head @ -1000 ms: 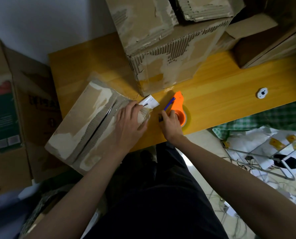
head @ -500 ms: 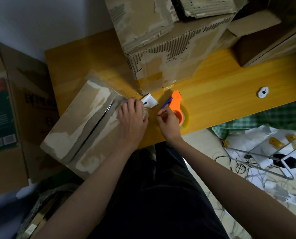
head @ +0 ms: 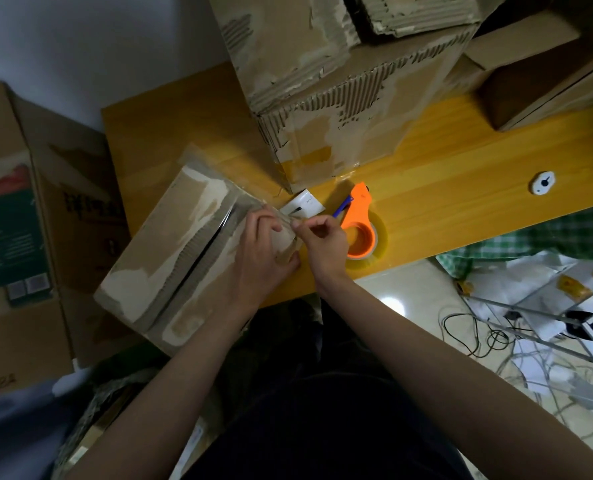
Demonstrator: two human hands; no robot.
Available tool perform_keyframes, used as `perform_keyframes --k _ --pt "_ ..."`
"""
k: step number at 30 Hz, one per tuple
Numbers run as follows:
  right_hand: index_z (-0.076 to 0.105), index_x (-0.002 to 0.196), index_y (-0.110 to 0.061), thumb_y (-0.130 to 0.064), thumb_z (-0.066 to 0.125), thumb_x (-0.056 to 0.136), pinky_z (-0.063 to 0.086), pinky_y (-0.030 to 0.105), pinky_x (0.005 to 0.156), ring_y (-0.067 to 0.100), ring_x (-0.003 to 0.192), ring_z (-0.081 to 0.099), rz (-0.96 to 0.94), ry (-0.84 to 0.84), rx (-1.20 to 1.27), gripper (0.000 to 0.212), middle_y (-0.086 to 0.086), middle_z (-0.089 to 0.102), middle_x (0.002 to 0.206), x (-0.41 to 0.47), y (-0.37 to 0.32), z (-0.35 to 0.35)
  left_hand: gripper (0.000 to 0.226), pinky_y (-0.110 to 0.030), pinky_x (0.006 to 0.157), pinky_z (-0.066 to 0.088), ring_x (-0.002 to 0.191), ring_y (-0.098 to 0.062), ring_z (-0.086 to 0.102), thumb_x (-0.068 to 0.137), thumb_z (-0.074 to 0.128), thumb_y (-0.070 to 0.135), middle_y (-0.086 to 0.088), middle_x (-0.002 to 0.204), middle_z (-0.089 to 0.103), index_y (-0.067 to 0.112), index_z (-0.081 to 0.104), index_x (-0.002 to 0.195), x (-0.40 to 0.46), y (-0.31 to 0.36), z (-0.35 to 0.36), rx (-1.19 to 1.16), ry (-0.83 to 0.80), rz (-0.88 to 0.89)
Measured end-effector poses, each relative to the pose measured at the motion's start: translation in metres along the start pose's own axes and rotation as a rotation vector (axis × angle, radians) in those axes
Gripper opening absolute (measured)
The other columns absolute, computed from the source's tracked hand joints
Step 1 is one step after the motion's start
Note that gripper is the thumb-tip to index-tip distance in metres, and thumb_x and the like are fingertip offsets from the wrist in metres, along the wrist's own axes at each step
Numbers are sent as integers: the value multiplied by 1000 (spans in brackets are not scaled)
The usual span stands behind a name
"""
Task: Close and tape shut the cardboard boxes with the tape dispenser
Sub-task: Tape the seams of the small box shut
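A worn flat cardboard box [head: 170, 258] lies slanted over the front left corner of the yellow table [head: 461, 188], its flaps down with a dark slit along the middle. My left hand [head: 258, 254] holds the box's right end, fingers curled on top and thumb round the end. My right hand [head: 322, 244] pinches what looks like a strip of clear tape at that same end, fingertips meeting the left fingers. The orange tape dispenser [head: 359, 225] lies on the table just right of my right hand, untouched.
A large torn box [head: 340, 126] with more boxes on it stands behind the hands. A white label [head: 303, 206], a blue pen [head: 343, 206] and a white round disc [head: 544, 182] lie on the table. A printed carton [head: 18, 237] stands left; cables and a wire rack [head: 530, 317] clutter the floor right.
My right hand left the tape dispenser and moved left to the box's end, where it now pinches. My left fingers curled at the same spot. The dispenser stayed on the table.
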State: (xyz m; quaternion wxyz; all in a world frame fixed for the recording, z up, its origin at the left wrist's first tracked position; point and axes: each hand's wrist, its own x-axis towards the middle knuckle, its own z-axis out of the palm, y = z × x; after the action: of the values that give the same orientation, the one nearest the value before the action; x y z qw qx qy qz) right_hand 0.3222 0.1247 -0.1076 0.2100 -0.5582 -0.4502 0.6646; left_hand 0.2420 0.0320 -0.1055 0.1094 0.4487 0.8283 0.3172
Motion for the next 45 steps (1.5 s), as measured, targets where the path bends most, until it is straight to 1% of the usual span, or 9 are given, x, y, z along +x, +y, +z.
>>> perform_keyframes --k 5,11,14,17,23,28,33,39,45 --pt "54 76 -16 7 74 81 55 40 85 26 82 64 120 33 68 31 4 57 71 9 -10 11 32 -19 104 39 124 -16 50 81 74 17 -7 117 50 4 51 100 7 0 -18 -96 -53 -19" --pt "51 80 -18 8 72 82 47 13 63 12 67 58 136 21 34 34 0 57 70 13 -14 5 17 -23 97 44 114 -13 53 97 60 17 -3 121 53 11 60 112 39 -27 -64 -97 92 -185" --pt "51 80 -18 4 75 82 52 27 76 11 70 59 142 23 24 33 -2 59 72 12 -14 6 33 -35 105 43 125 -20 50 101 55 27 -10 136 52 10 57 128 68 -60 -92 -10 139 -407" --pt "52 80 -20 -6 80 81 53 39 81 20 81 64 164 47 9 31 2 62 82 9 -12 10 41 -11 86 35 121 -22 53 104 54 24 -10 141 54 9 50 141 98 -82 -109 -48 59 -622" --pt "61 86 -8 -15 82 83 60 33 66 18 80 65 273 -15 41 23 5 66 84 -1 -17 10 29 -8 66 35 101 -14 57 101 60 20 -5 109 67 3 70 122 117 -101 -108 -97 -8 -680" --pt "64 81 -10 -17 84 81 62 42 75 24 87 68 333 -6 31 21 7 67 84 1 -17 10 18 -18 77 47 92 -16 62 92 73 25 -4 99 69 10 74 102 124 -106 -106 -318 125 -857" --pt "60 84 -5 -9 79 86 62 38 71 22 82 67 374 -26 93 19 8 66 84 1 -23 9 24 -30 77 53 95 -19 66 90 76 31 -6 109 72 17 73 109 137 -120 -121 -518 -57 -1063" --pt "59 79 -8 -4 77 85 63 38 70 24 85 69 398 -37 114 20 9 69 85 4 -26 10 16 -12 58 38 70 -6 53 98 64 19 -6 89 63 7 71 91 133 -106 -110 -184 74 -756" --pt "56 77 -9 -16 80 86 62 33 62 27 93 68 391 -6 68 26 16 68 93 4 -27 13 12 -5 62 42 69 4 57 92 73 22 5 81 65 11 70 96 130 -97 -103 -275 60 -704"
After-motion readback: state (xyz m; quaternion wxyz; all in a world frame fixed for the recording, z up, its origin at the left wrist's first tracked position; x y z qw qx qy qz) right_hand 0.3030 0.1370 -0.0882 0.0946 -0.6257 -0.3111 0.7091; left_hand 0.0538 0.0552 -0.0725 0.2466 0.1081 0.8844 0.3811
